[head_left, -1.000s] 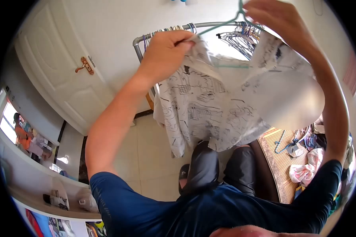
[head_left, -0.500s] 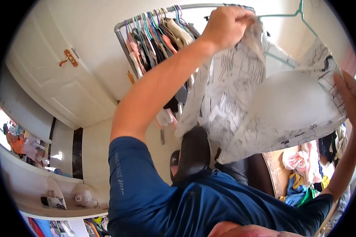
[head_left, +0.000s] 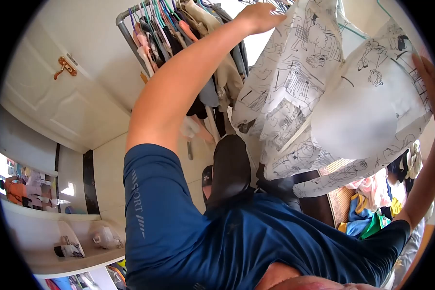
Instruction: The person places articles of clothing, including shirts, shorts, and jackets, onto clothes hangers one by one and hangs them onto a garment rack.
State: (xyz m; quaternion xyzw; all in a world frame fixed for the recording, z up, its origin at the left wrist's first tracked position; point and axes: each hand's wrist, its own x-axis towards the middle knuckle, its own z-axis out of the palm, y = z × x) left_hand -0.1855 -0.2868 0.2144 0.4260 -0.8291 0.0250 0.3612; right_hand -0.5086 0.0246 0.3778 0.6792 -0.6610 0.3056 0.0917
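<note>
A white shirt with black line drawings (head_left: 299,92) is held up before the body, a thin green hanger (head_left: 353,31) showing at its neck, seemingly so the cloth hangs open. Its shoulder is neared by the left hand (head_left: 260,18), fingers close together; its far side is met by the right hand (head_left: 429,84) (pinching cannot be told for either).
</note>
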